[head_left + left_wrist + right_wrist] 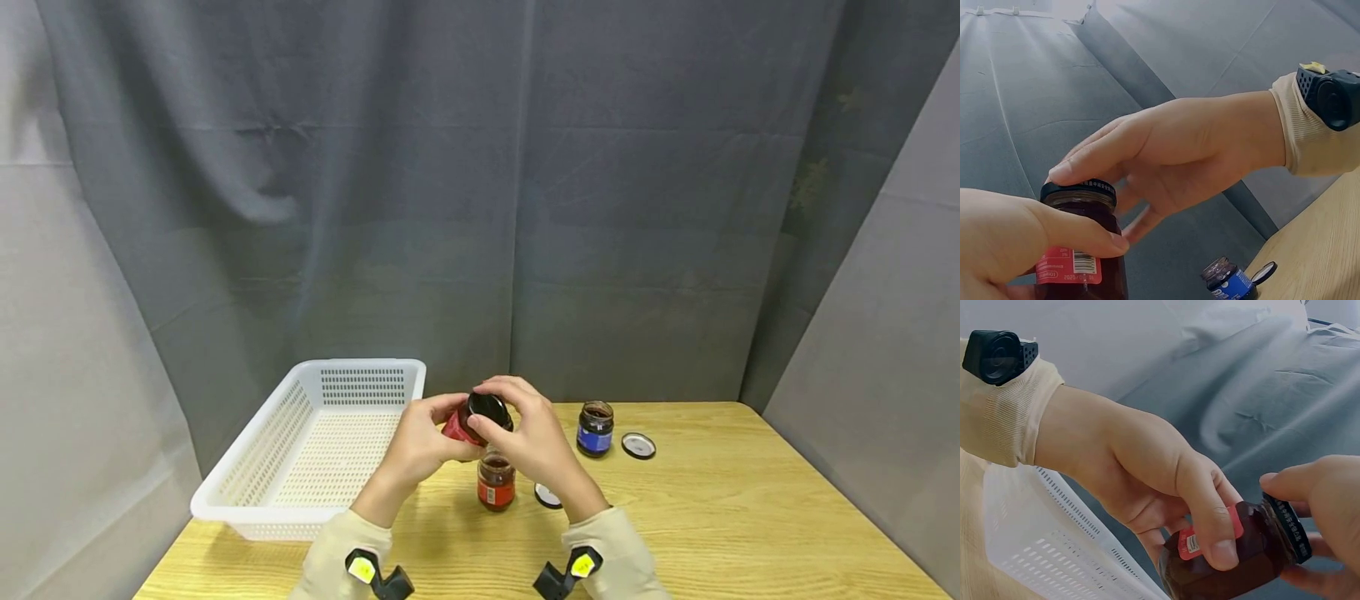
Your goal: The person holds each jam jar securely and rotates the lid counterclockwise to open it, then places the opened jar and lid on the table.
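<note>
A dark glass jar with a red label (pixel 1071 265) is held up above the table, tilted, its black lid (pixel 489 407) on its mouth. My left hand (pixel 417 442) grips the jar's body, thumb across the label. The fingers and thumb of my right hand (pixel 525 427) pinch the lid's rim. Just below the hands stands an open jar with an orange-red label (pixel 496 492). A loose lid (pixel 547 496) lies beside it, partly hidden by my right wrist. Farther right stands an open jar with a blue label (pixel 595 438).
A white perforated plastic basket (pixel 217 492) stands on the left of the wooden table (pixel 750 500). Another loose lid (pixel 638 446) lies right of the blue-labelled jar. Grey cloth (pixel 420 208) hangs behind the table and along its sides.
</note>
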`<state>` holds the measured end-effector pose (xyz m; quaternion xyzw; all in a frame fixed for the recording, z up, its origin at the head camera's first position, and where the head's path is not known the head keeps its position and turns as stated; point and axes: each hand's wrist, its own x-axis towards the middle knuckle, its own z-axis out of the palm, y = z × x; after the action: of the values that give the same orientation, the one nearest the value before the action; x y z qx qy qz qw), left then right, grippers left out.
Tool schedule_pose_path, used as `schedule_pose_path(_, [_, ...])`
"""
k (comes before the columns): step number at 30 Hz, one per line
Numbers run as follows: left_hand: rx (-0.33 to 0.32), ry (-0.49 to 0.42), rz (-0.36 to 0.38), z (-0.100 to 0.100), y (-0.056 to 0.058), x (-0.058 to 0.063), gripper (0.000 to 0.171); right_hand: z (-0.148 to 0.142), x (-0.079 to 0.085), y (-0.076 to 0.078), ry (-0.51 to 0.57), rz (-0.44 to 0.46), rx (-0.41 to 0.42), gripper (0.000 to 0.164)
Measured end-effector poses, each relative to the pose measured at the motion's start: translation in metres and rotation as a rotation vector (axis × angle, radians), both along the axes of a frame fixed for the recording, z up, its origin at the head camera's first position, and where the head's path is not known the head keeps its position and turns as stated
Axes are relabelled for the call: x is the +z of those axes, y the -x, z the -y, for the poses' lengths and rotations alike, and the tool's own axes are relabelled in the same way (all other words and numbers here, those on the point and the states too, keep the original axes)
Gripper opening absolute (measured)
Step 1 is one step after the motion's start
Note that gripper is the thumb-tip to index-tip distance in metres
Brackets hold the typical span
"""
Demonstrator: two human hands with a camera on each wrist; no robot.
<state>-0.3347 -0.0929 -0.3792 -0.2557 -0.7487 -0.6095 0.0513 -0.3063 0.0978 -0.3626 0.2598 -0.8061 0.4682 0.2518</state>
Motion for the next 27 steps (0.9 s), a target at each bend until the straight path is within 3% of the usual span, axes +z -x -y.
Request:
schedule_pose_path(7, [-0.01,0.001,-0.004,-0.0004,-0.0006,0.0011,0.067,-0.0051,0.0036,-0.0027,-0.041,0.093,0.005,0.034])
schedule_pose_path(17, [-0.02,-0.007,-0.003,0.0011,-0.0005,0.0001,0.065,-0.0048,0.0048,-0.0047,-0.069,0.053,0.061,0.034])
schedule_pose_path(27, [-0.01,0.016,-0.033,0.0002,0.0004,0.0007,0.064,-0.0033,0.0024,-0.0027,-0.08,-0.013,-0.03,0.036])
